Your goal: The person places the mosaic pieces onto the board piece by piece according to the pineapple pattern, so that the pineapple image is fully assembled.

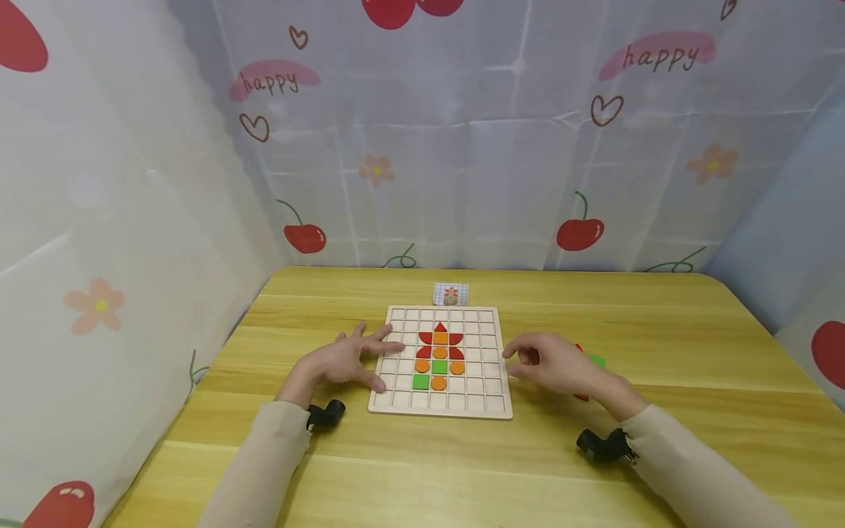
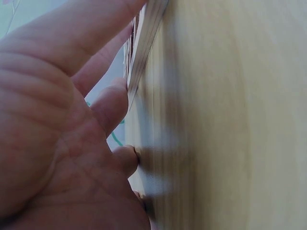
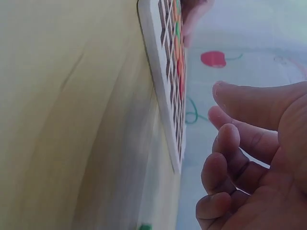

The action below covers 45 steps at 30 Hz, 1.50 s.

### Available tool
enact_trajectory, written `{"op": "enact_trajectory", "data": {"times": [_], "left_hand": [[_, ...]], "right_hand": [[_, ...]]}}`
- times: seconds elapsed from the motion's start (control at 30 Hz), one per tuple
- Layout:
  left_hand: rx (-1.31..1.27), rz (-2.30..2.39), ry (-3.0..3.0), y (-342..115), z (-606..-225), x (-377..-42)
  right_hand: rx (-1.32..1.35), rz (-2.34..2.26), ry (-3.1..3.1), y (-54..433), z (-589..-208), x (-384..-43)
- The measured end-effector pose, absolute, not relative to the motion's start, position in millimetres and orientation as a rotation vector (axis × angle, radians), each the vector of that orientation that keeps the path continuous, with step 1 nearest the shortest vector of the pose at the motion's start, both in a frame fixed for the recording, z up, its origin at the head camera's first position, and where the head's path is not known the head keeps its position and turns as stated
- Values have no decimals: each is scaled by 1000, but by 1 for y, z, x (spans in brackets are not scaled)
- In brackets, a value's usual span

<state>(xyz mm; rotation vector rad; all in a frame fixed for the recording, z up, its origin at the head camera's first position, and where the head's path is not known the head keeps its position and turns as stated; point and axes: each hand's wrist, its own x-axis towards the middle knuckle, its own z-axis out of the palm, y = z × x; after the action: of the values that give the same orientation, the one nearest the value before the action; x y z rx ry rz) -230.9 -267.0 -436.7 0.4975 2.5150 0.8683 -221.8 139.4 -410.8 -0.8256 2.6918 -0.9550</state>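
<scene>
A square wooden grid board [image 1: 485, 402] lies on the table with flat coloured pieces in its middle cells. A red triangle [image 1: 440, 328] tops an orange square [image 1: 440, 338], with red curved pieces on both sides. Lower down are orange discs [image 1: 439, 383] and green squares [image 1: 420, 381]. My left hand [image 1: 343, 359] rests at the board's left edge, fingers spread, thumb and some fingertips over the rim. Beyond the right edge hovers my right hand [image 1: 551, 361], fingers loosely bent; the right wrist view shows nothing between thumb and fingers [image 3: 228, 139].
Behind the board stands a small card [image 1: 451, 294] printed with a similar pattern. Green [image 1: 597, 361] and red pieces lie partly hidden behind my right hand. A patterned curtain [image 1: 462, 191] hangs along the table's far edge, and another covers the left side.
</scene>
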Motion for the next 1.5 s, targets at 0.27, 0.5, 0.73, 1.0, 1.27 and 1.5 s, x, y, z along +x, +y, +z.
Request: {"op": "enact_trajectory", "data": {"times": [0.27,0.5,0.73,1.0,1.27,1.5], "left_hand": [[492,853,2514,-266,-436,-233],[495,851,2519,-264,-434,-232],[475,851,2523,-264,-433,-229],[445,852,2519,-265,-434,-228],[469,855,2522,-266,-435,-228],[464,864,2521,-266,-437,-229]], "right_hand": [[-751,-1008,2720,184,-417,-223],[-596,-1070,2696,220,-419,-220],[-525,-1022,2776,246,-424,-224],[-481,-978,2749,264,-429,-228],[-438,-903,2764,267,-429,-229],[-475,-866,2761,266,-427,-229]]}}
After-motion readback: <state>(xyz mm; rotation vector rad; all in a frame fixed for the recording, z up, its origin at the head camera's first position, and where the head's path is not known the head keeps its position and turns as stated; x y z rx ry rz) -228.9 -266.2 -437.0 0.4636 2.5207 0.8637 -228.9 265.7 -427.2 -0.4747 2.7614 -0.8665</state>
